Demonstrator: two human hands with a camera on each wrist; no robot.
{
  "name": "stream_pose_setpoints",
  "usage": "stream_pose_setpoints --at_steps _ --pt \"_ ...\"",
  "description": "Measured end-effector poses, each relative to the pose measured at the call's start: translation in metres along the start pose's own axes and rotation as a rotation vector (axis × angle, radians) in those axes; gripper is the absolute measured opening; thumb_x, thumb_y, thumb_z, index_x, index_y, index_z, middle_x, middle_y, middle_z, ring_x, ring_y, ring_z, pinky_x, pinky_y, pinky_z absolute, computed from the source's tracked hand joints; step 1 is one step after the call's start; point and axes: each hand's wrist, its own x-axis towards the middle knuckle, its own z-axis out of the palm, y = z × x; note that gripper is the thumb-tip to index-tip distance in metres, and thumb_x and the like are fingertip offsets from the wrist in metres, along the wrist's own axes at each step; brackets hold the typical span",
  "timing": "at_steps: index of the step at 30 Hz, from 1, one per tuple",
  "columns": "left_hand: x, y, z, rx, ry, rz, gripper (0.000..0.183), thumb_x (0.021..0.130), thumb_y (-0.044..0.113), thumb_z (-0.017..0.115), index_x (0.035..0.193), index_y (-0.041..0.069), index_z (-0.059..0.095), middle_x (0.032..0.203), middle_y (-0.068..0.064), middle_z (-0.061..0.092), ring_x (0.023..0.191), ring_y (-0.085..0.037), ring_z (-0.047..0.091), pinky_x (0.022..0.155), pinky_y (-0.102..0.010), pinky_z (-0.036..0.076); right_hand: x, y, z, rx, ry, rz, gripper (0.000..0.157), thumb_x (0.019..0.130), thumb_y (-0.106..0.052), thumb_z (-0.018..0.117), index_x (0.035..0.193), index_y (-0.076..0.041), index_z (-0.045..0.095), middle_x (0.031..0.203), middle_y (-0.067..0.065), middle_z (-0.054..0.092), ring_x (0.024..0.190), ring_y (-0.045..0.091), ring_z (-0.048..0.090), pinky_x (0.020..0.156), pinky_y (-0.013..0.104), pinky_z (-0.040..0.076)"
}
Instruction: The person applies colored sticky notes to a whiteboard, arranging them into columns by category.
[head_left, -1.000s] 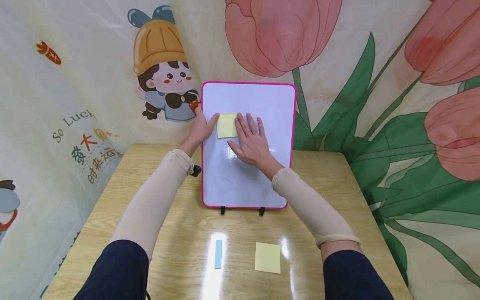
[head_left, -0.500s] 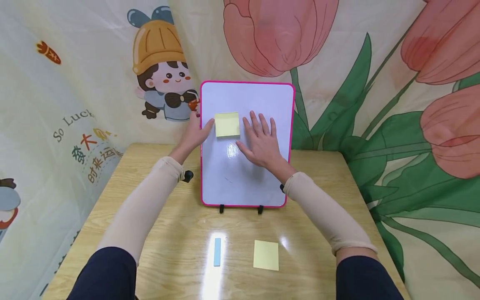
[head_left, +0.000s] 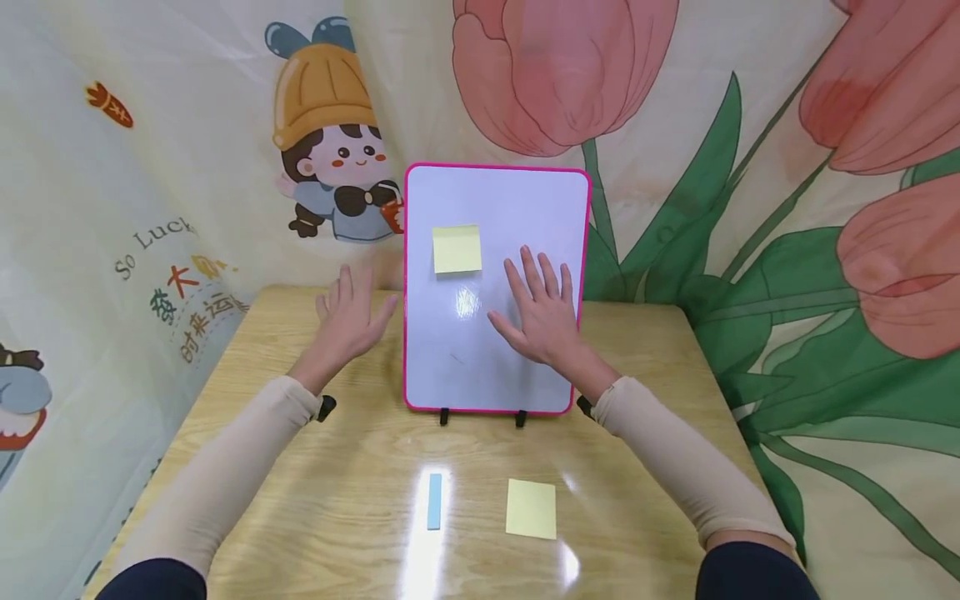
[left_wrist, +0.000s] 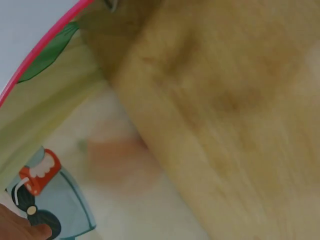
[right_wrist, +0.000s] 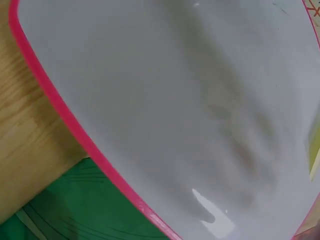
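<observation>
A pink-edged whiteboard stands upright on the table, with a pale yellow sticky note stuck on its upper left. My left hand is off to the left of the board, its fingers extended and holding nothing. In front of the board's right half is my right hand, fingers spread, apart from the note; whether it touches the board I cannot tell. In the right wrist view, part of the sticky note shows at the right edge.
Black stand feet support the board. On the table nearer me lie a blue strip and a second yellow sticky note. A printed curtain with tulips hangs behind.
My right hand has left the note on the board and moved right and down. My left hand has come off the board's left edge and drawn back left. The note stays in place.
</observation>
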Motion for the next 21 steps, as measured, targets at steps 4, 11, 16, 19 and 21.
stream_pose_setpoints --at_steps 4,11,16,19,21 --pt "-0.027 -0.013 0.012 0.043 -0.035 0.025 0.082 0.097 0.069 0.028 0.160 0.026 -0.002 0.164 -0.025 -0.009 0.148 -0.049 0.006 0.109 -0.076 -0.003 -0.018 0.002 0.001 0.021 0.020 0.014 0.084 0.093 -0.063 0.039 0.160 -0.019 0.013 0.168 0.009 0.004 0.152 0.037 0.008 0.118 0.064 0.002" --pt "-0.076 -0.026 0.024 0.110 -0.057 0.067 0.080 0.097 0.066 0.035 0.160 0.028 0.005 0.165 -0.022 -0.009 0.149 -0.048 0.002 0.109 -0.075 -0.007 -0.047 0.005 0.004 0.087 0.032 0.054 0.089 0.093 -0.074 0.019 0.160 -0.016 0.016 0.168 0.011 0.006 0.151 0.040 0.010 0.118 0.065 0.002" --pt "-0.108 -0.033 0.031 0.146 0.007 0.111 0.079 0.097 0.064 0.042 0.160 0.029 0.010 0.165 -0.022 -0.006 0.149 -0.049 0.004 0.109 -0.076 -0.004 -0.070 0.007 0.009 0.078 0.030 0.090 0.090 0.092 -0.077 0.015 0.160 -0.018 0.014 0.167 0.015 0.005 0.151 0.042 0.007 0.117 0.066 0.001" --pt "-0.124 -0.035 0.036 0.161 0.034 0.130 0.079 0.096 0.063 0.045 0.160 0.028 0.015 0.165 -0.022 -0.004 0.148 -0.049 0.006 0.109 -0.077 -0.003 -0.086 0.008 0.013 0.074 0.035 0.117 0.089 0.093 -0.076 0.020 0.160 -0.018 0.015 0.166 0.017 0.007 0.152 0.042 0.005 0.116 0.067 0.000" --pt "-0.134 -0.036 0.040 0.161 0.044 0.133 0.079 0.095 0.063 0.046 0.159 0.027 0.018 0.165 -0.023 -0.002 0.148 -0.049 0.006 0.109 -0.077 -0.002 -0.097 0.009 0.016 0.071 0.030 0.136 0.088 0.093 -0.074 0.025 0.160 -0.017 0.018 0.166 0.018 0.008 0.152 0.041 0.003 0.116 0.068 -0.001"
